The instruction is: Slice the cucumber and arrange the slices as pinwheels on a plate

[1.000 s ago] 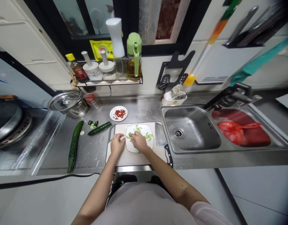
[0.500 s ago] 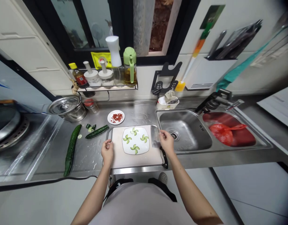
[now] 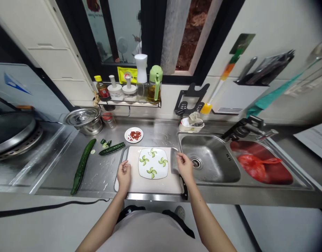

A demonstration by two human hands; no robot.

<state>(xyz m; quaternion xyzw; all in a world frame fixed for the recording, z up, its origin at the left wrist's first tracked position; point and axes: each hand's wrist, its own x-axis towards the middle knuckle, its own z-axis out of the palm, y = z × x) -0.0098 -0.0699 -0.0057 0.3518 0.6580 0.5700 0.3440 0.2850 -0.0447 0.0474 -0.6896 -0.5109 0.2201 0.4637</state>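
A white square plate [image 3: 153, 174] with green slices laid in several pinwheel shapes rests on the light cutting board [image 3: 147, 188]. At the board's left edge, my left hand [image 3: 123, 176] is loosely curled with nothing visible in it. My right hand [image 3: 185, 168] hovers at the board's right side, fingers bent together beside the knife blade [image 3: 173, 161]; I see nothing held there. The knife's black handle [image 3: 185, 190] points toward me. Left of the board lie a cut cucumber [image 3: 112, 148], small cucumber pieces [image 3: 105, 143] and a long whole cucumber [image 3: 83, 166].
A small plate of red bits [image 3: 134, 135] sits behind the board. To the right is the sink [image 3: 213, 154], with a red bag [image 3: 252, 167] in its second basin. A lidded pot [image 3: 84, 120] and a stove pan [image 3: 12, 131] stand left. Bottles [image 3: 155, 85] line a wall rack.
The camera view has tilted, so the counter appears lower in the picture. Both hands stay at the board's two sides, fingers still curled. The plate and knife stay on the board.
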